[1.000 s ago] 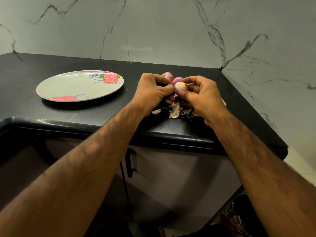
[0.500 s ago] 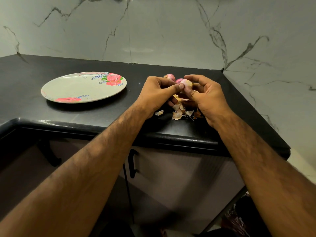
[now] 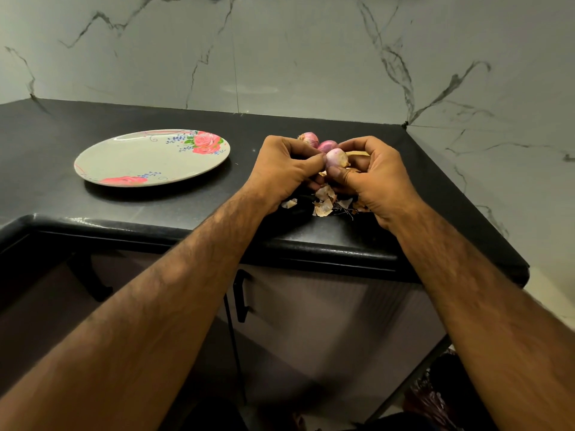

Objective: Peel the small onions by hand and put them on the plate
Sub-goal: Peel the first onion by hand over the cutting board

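- Pink and white, the small onion [image 3: 335, 157] sits between both hands, just above the black surface [image 3: 186, 209], near its front edge
- The left hand [image 3: 286, 169] pinches one side of it with curled fingers [image 3: 314, 160], and the right hand [image 3: 370, 175] grips the other side, thumb pressed under it
- Most of this onion looks bare, smooth and shiny; a bit of dry brown skin hangs on at its right end
- Just behind the hands two more onions [image 3: 309, 139] lie on the surface, round and pinky purple; I think they are not peeled yet, but it is hard to tell
- Thin, crinkly peels [image 3: 323, 207] lie in a small heap under the hands, papery and pale brown, with some stringy roots
- The plate [image 3: 140, 160] is round, flat and shiny, with pink roses painted on it; it sits well apart to the left, and no onion is on it
- So the job looks only just begun: one onion nearly done, none on the plate, two left to peel
- The wall [image 3: 311, 57] behind is smooth pale stone with dark wiggly lines
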